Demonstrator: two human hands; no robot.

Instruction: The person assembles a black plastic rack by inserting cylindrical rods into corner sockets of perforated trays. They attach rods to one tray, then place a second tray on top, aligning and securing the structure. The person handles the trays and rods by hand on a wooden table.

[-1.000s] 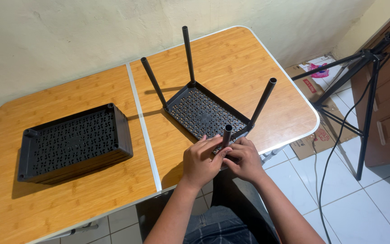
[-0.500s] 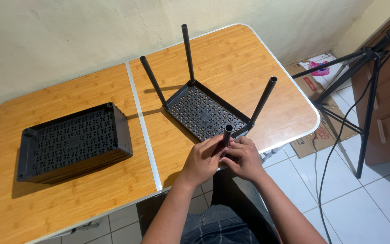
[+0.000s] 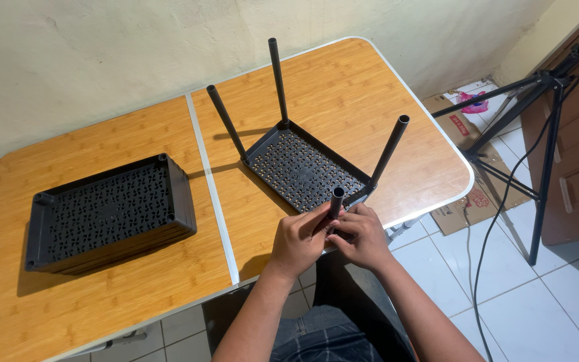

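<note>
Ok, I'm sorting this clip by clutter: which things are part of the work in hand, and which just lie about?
In the work:
- left hand and right hand, both closed around the near tube
- perforated black tray with three more tubes standing at its corners

Lying about:
- stack of black trays on the table's left half
- tripod and flattened cardboard on the floor

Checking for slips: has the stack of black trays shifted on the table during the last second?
No. The stack of black trays stays equally left of the table's pale seam.

Head camera looks steeply down, close above table (image 3: 102, 295).
</note>
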